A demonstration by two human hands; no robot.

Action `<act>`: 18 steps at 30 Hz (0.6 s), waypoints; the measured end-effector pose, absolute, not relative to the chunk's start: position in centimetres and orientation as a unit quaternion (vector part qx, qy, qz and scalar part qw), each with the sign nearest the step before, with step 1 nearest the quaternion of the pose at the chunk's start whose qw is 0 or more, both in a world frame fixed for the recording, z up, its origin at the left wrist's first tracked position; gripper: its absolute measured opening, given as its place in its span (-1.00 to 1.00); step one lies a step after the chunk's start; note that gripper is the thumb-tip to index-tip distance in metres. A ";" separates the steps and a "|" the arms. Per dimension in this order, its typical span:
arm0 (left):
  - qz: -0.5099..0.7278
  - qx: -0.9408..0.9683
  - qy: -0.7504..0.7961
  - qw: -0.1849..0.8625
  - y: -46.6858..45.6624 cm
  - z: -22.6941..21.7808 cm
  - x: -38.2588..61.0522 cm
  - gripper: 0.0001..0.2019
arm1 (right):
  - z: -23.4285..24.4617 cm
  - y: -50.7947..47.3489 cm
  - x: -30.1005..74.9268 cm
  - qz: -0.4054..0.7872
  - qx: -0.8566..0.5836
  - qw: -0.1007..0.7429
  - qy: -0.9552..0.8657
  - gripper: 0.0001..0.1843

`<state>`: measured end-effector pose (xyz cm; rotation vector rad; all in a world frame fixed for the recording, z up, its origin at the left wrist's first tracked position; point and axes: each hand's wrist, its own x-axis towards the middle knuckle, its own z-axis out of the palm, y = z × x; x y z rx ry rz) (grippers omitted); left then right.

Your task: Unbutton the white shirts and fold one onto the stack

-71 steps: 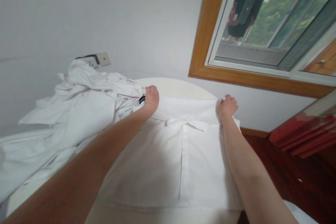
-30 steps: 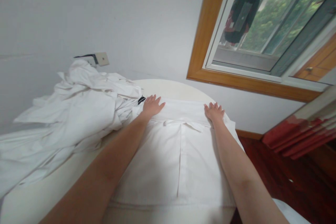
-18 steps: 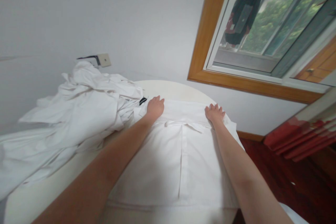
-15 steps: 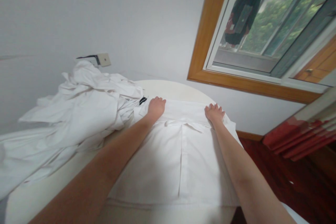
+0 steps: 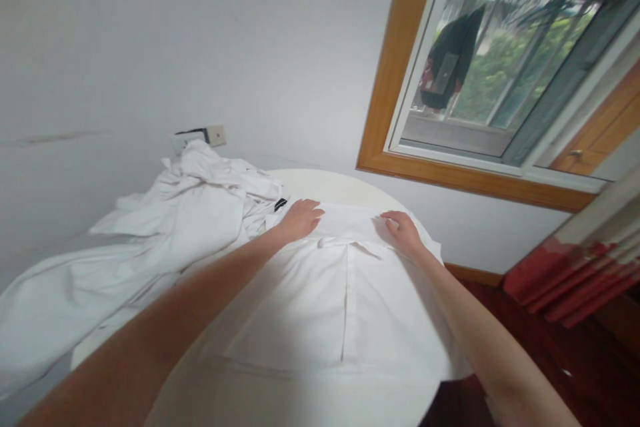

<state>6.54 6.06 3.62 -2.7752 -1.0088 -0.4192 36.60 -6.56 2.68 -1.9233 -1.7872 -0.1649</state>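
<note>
A white shirt [image 5: 305,320] lies spread on the cream round-edged table, a long pleat or placket running down its middle and its far part folded over into a band. My left hand [image 5: 301,219] is at the left end of that band, palm down, fingers stretched out to the right. Over the band's right part is my right hand [image 5: 403,232], its fingers apart and slightly bent, pointing left. Neither hand grips the cloth. Whether the right fingertips touch it, I cannot tell.
A heap of crumpled white clothes [image 5: 200,213] lies to the left, against the wall with a socket plate [image 5: 217,135]. The table's rounded far edge [image 5: 330,183] shows beyond the shirt. To the right are a wood-framed window [image 5: 480,180], a red and cream curtain [image 5: 560,273] and dark red floor.
Both hands have loosened from the shirt's far edge and turned inward, the right one shifting a little left. The camera view has tilted slightly upward. The shirt looks much the same.
</note>
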 end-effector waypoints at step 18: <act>-0.150 -0.927 -0.335 0.082 -2.8 1.8 1.2 -0.54 | 2.0 -18.4 30.8 -0.027 -0.592 0.154 -0.791 -0.61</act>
